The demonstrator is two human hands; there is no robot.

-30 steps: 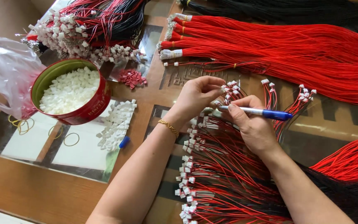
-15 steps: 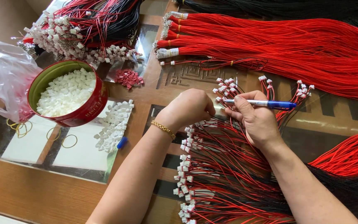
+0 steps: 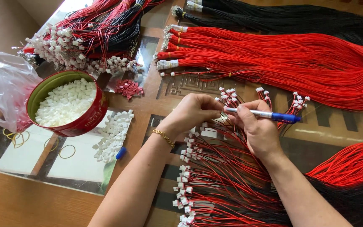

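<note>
Head camera view, looking down over two bare forearms onto a wooden bench (image 3: 26, 201) with dark glass panels set into its top; no more of the room shows. Nearest the viewer, a fan of thin red and black wires with small white connectors (image 3: 215, 185) spreads across the bench under both arms. Just above it the left hand (image 3: 194, 111), with a gold bracelet at the wrist, has its fingers curled narrow and pinched on something small that cannot be made out. Touching it from the right, the right hand (image 3: 257, 130) holds a blue and white pen (image 3: 269, 114) lying level, its fingers closed round the barrel and the tip pointing toward the left fingertips. A few connector-tipped wire ends (image 3: 232, 93) stand up just beyond the fingers of both hands. To the left, well apart from the hands, a round red tin (image 3: 87, 122) is full of loose white plastic connectors, with a small heap of white connectors (image 3: 114, 134) just beside it, rubber bands (image 3: 15, 136) on the glass, and a crumpled clear plastic bag (image 3: 1, 92) against it. Beyond lie a little pile of red connectors (image 3: 129, 88), a bundle of finished red and black leads (image 3: 89, 38), and at the far edge long hanks of red wire (image 3: 295, 59) and black wire (image 3: 282, 19).
</note>
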